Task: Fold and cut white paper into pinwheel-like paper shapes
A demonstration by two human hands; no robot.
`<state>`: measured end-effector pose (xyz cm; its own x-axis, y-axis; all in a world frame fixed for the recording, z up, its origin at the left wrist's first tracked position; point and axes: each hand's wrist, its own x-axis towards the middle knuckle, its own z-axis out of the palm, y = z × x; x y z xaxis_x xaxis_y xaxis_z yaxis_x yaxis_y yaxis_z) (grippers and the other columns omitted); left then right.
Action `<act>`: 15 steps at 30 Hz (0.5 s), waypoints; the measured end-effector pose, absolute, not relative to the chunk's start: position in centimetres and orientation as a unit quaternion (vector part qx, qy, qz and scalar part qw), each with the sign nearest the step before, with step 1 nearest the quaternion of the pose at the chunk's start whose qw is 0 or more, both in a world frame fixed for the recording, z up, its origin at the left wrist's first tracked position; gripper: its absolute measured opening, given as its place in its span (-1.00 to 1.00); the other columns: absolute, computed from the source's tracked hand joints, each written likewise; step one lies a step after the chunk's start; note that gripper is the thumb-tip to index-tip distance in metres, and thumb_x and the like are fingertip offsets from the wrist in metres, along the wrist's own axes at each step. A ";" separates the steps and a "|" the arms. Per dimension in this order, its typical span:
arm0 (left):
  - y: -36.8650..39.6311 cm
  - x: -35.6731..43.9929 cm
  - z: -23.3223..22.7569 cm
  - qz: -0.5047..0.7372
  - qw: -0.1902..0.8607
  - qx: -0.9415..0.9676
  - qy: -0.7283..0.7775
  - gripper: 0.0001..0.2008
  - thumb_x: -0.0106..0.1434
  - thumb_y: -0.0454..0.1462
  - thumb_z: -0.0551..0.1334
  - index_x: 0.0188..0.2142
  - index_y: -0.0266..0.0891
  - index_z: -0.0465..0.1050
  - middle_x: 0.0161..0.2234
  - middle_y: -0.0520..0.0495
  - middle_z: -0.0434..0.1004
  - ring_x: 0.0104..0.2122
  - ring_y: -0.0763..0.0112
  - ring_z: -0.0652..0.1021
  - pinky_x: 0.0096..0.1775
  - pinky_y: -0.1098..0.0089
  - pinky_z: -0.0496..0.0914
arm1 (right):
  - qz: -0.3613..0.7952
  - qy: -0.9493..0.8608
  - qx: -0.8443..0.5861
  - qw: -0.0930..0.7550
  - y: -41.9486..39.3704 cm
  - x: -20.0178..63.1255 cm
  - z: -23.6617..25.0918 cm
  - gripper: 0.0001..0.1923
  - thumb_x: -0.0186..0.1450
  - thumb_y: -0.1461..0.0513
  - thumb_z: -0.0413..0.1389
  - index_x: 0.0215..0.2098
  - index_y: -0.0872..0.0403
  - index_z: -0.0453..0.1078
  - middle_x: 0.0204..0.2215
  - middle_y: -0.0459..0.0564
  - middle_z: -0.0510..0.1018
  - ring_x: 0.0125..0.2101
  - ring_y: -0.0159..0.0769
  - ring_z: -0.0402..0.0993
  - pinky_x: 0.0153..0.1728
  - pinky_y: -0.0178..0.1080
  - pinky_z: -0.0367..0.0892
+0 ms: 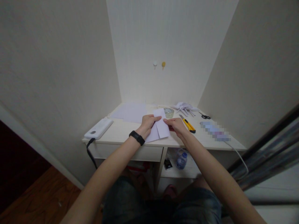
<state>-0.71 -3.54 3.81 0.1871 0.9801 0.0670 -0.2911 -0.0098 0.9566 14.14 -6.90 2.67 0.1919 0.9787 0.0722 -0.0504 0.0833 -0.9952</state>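
Note:
Between both hands is a folded sheet of white paper, held just above the desk's front part. My left hand, with a black band on its wrist, grips the paper from the left, thumb on top. From the right, my right hand pinches its edge, the thumb on the upper face and the fingers partly hidden beneath. A vertical slit or flap edge runs down the paper's lower half. Right of my right hand lies a yellow utility knife. Behind the paper is a roll of clear tape.
White sheets lie at the back left of the desk. A white power bank-like device with a black cable sits left. Crumpled paper, black scissors and a blurred-out device are right. A bottle stands on the shelf below.

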 end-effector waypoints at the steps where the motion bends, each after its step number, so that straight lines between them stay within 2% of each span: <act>1: -3.5 -0.7 3.8 0.524 0.610 0.473 0.360 -0.73 -0.13 -0.39 0.45 -0.63 -0.26 0.34 -0.63 0.03 0.43 -0.63 0.47 0.42 -0.51 0.40 0.33 | 0.444 -0.457 -0.513 0.575 -6.8 14.2 2.6 -0.63 -0.17 0.07 0.44 -0.62 0.17 0.48 -0.64 -0.01 0.54 -0.61 -0.38 0.38 -0.57 -0.32 0.33; 7: -2.6 -1.2 3.3 0.485 0.609 0.504 0.373 -0.61 -0.09 -0.30 0.49 -0.68 -0.24 0.24 -0.73 0.12 0.25 -0.72 0.60 0.22 -0.62 0.46 0.12 | 0.449 -0.482 -0.502 0.560 -6.6 14.9 2.2 -0.57 -0.21 0.02 0.44 -0.57 0.18 0.51 -0.67 -0.07 0.49 -0.64 -0.44 0.29 -0.60 -0.34 0.23; 12: -2.2 -1.2 2.7 0.510 0.606 0.481 0.376 -0.65 -0.13 -0.30 0.51 -0.62 -0.27 0.31 -0.64 0.01 0.42 -0.63 0.51 0.38 -0.54 0.44 0.27 | 0.452 -0.490 -0.498 0.555 -6.9 14.7 1.8 -0.55 -0.22 -0.02 0.42 -0.65 0.15 0.44 -0.71 -0.09 0.43 -0.65 -0.43 0.27 -0.58 -0.32 0.24; 15: -2.3 -1.0 2.5 0.525 0.597 0.467 0.387 -0.67 -0.11 -0.31 0.49 -0.61 -0.27 0.31 -0.61 -0.01 0.45 -0.62 0.49 0.41 -0.53 0.43 0.30 | 0.447 -0.484 -0.508 0.555 -6.9 14.5 1.4 -0.55 -0.21 -0.03 0.41 -0.69 0.13 0.38 -0.74 -0.12 0.39 -0.67 -0.45 0.22 -0.62 -0.33 0.19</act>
<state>-1.01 -2.26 2.53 0.1481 0.9886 0.0277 -0.2652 0.0127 0.9641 14.51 -6.94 1.36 0.1318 0.9878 0.0827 -0.0046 0.0841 -0.9964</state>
